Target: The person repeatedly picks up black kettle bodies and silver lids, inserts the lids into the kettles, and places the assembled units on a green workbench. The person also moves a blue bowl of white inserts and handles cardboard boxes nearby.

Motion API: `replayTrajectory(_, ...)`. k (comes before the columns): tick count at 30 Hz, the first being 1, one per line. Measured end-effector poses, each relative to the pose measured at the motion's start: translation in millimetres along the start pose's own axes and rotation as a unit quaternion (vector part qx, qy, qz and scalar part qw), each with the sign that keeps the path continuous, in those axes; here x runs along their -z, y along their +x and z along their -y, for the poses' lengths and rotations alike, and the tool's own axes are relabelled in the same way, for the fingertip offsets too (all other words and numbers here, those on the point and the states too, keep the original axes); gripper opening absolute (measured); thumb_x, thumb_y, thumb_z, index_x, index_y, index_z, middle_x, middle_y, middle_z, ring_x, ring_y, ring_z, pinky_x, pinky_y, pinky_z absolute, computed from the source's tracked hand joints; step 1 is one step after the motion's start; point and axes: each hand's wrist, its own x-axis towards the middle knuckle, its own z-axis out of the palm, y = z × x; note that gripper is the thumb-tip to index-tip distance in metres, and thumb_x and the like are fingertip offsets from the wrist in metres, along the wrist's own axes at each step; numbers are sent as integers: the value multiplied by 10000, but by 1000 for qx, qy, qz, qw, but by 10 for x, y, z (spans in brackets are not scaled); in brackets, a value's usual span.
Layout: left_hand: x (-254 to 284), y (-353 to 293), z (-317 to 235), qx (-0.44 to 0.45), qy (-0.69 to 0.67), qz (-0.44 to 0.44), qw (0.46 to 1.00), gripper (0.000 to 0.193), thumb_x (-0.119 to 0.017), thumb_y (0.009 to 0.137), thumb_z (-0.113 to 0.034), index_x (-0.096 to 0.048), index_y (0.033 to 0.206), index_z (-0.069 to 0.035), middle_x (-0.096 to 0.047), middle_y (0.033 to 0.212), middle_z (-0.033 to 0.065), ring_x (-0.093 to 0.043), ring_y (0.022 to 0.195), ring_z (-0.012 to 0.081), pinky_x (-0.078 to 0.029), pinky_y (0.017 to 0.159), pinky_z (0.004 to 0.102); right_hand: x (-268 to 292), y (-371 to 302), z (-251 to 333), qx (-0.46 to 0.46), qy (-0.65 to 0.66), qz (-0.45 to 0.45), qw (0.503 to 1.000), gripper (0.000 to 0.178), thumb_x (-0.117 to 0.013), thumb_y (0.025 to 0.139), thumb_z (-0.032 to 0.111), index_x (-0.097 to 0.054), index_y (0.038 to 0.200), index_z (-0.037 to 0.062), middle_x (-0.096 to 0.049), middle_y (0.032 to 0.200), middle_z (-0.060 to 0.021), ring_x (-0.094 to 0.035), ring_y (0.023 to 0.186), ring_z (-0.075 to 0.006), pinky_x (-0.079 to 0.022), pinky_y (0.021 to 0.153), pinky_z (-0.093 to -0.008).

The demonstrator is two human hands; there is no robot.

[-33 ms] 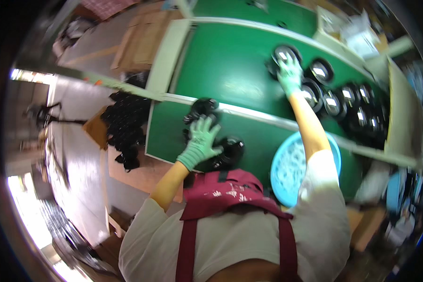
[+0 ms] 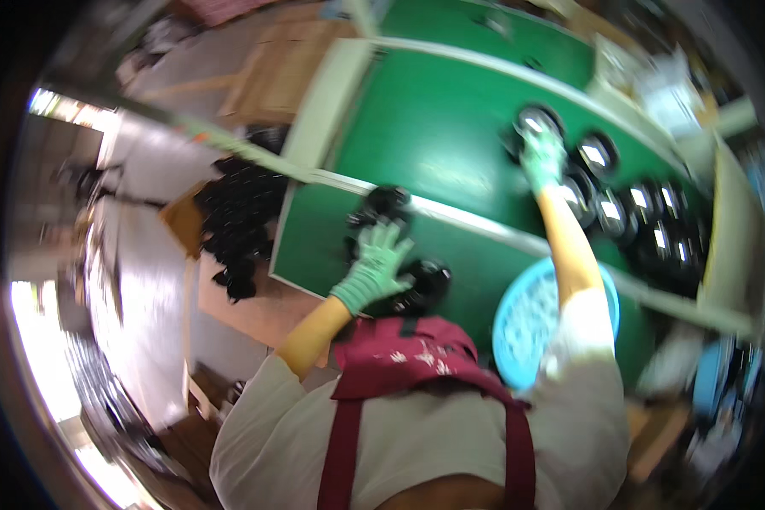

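Note:
My left hand (image 2: 377, 265), in a pale green glove, lies with fingers spread among glossy black round parts on the near green bench. One black part (image 2: 388, 202) is just beyond its fingertips; another, a ring-like black part (image 2: 427, 285), sits beside the thumb. Stretched out to the far right, my gloved right hand (image 2: 542, 157) has its fingers over a shiny black round part (image 2: 537, 121) on the farther green surface. Its fingers look bent onto that part's near side, though blur softens them. Exactly what kind of parts these are I cannot tell.
Several more black round parts (image 2: 642, 208) crowd the right end of the far surface, by an upright board (image 2: 739, 229). A light blue basin (image 2: 506, 344) with translucent contents stands near my right arm. A pale rail (image 2: 459, 221) divides the green surfaces. Dark pieces (image 2: 238, 212) are heaped at left.
The whole view has shifted slightly right and down. Both hands keep their places beside the same black parts.

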Motion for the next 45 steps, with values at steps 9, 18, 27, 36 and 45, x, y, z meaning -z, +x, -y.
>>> replayTrajectory(9, -471, -50, 198, 110, 17, -103, 988, 1090, -786, 598, -555, -328, 1474, -97, -292, 1497, 208, -259, 1400, 408, -176, 1094, 652, 408, -343, 673, 73, 149, -71, 984, 570, -710, 829, 243, -489, 1305, 20, -468, 1385, -213, -449, 1284, -380, -383, 1064, -464)
replayTrajectory(18, -569, -120, 182, 145, -88, -161, 972, 860, -691, 712, -394, -376, 1457, -105, -313, 1532, 131, -216, 1446, 347, -138, 1146, 624, 1251, -1651, 2662, 120, 294, 277, 907, 984, -759, 693, 333, -264, 1483, 16, -355, 1466, -257, -374, 1327, -422, -318, 1097, -484)
replayTrajectory(27, -541, -126, 203, 144, -55, -196, 969, 814, -738, 688, -344, -439, 1409, -113, -372, 1479, 149, -281, 1405, 345, -189, 1124, 593, 1231, -1647, 2650, 113, 296, 270, 909, 836, -699, 761, 320, -346, 1465, 42, -578, 1163, -179, -556, 1030, -344, -430, 899, -445)
replayTrajectory(36, -584, -128, 206, 124, -85, -208, 967, 778, -738, 670, -332, -484, 1369, -105, -408, 1421, 168, -327, 1367, 373, -190, 1108, 594, 1103, -1740, 2614, 129, 331, 190, 915, 805, -708, 785, 317, -362, 1463, 56, -584, 1182, -191, -570, 1056, -362, -442, 904, -439)
replayTrajectory(45, -354, -123, 699, 16, -44, -5, 999, 884, -787, 596, -332, -458, 1408, -207, -352, 1496, 121, -299, 1375, 403, -228, 1071, 623, 1233, -1744, 2019, 146, 226, 346, 899, 694, -700, 782, 368, -478, 1366, 64, -565, 1181, -225, -541, 1106, -401, -409, 946, -507)
